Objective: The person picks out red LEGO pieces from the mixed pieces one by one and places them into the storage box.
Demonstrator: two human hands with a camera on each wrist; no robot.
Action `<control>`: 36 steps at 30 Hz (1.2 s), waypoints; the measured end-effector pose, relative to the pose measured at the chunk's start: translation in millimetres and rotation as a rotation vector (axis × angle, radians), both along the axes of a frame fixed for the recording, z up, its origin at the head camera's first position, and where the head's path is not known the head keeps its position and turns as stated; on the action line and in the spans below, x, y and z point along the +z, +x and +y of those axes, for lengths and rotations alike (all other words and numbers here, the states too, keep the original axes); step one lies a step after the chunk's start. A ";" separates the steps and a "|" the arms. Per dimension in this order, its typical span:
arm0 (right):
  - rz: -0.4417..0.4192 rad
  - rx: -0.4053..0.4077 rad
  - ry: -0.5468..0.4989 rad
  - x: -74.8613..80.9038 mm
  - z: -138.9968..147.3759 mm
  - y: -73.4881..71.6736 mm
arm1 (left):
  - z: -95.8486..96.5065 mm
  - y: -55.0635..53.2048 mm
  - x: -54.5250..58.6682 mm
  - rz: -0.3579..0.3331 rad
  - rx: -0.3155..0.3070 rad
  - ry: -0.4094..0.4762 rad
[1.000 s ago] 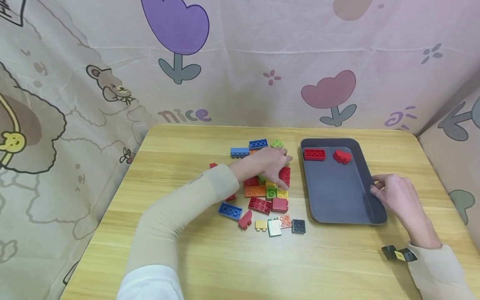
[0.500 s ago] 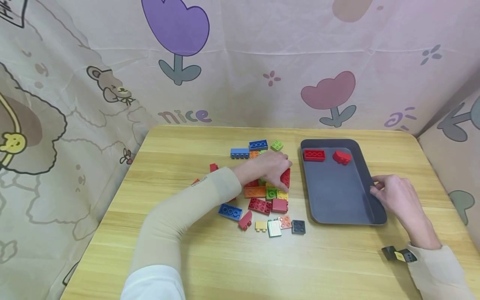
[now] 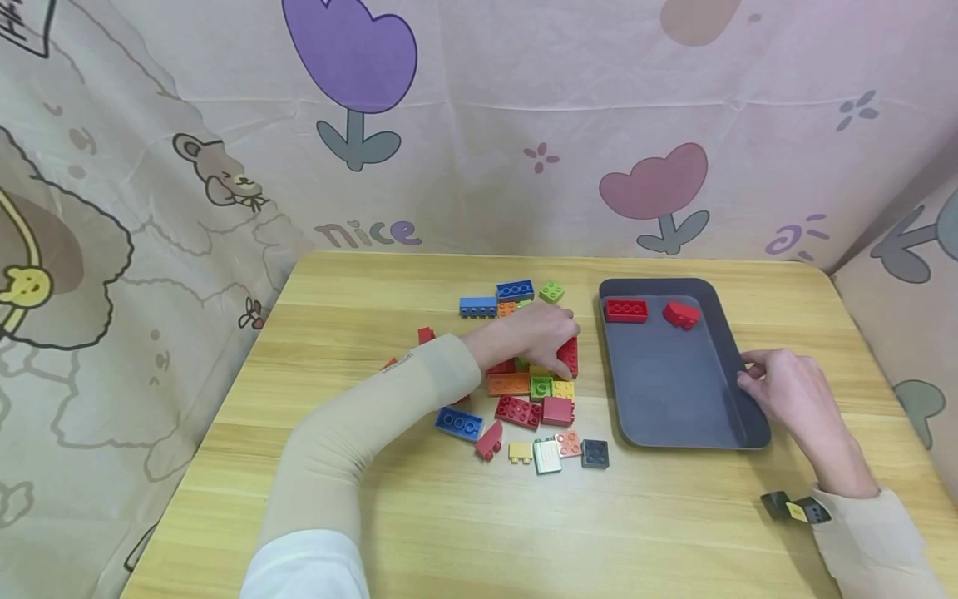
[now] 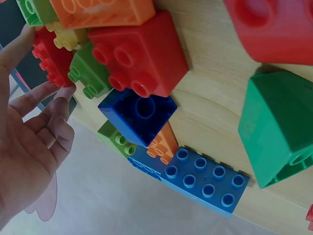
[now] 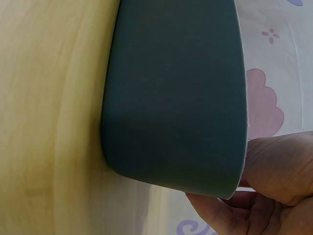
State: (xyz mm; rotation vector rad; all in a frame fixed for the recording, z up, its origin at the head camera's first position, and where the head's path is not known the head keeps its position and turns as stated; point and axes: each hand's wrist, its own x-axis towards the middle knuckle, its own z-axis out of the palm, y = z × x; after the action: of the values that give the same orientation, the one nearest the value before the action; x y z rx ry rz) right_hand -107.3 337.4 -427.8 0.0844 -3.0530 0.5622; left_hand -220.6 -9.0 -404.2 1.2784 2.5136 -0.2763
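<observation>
You've got "nice" printed on the cloth [image 3: 479, 116]; the lettering at top left is cut off by the frame, and the small print on your left sleeve [image 3: 359, 416] is too small to make out. Your left hand [image 3: 545, 334] pinches a red brick [image 3: 570, 358] at the pile's right side, thumb at one end, fingertips at the other; the brick lies just left of the tray [image 3: 674, 387]. Your right hand [image 3: 789, 387] pinches the tray's right wall. Your left arm and hand hide part of the pile, so no full count; a dark blue brick [image 4: 139, 115] and a big green brick [image 4: 281, 129] show only in the left wrist view. Countable from the head: one tray, two red pieces [image 3: 626, 311] inside it, three blue bricks [image 3: 459, 423], one black brick [image 3: 595, 454], all on one table [image 3: 486, 532].
</observation>
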 end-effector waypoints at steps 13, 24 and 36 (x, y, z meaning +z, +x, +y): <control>0.038 0.015 -0.005 -2.0 0.3 -0.7 | 2.8 -0.8 0.8 0.008 0.002 -0.003; 0.022 0.005 -0.007 -2.6 -0.2 0.5 | -0.1 -2.0 11.5 0.007 0.029 0.029; 0.019 0.008 0.002 -1.1 0.4 0.1 | 11.4 -4.7 28.1 0.015 0.032 0.083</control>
State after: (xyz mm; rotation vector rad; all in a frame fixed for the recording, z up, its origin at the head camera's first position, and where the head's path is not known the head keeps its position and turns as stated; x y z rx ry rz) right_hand -107.2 337.8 -428.8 0.1014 -3.0360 0.5556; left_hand -225.4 2.4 -376.1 1.2703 2.5806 -0.1764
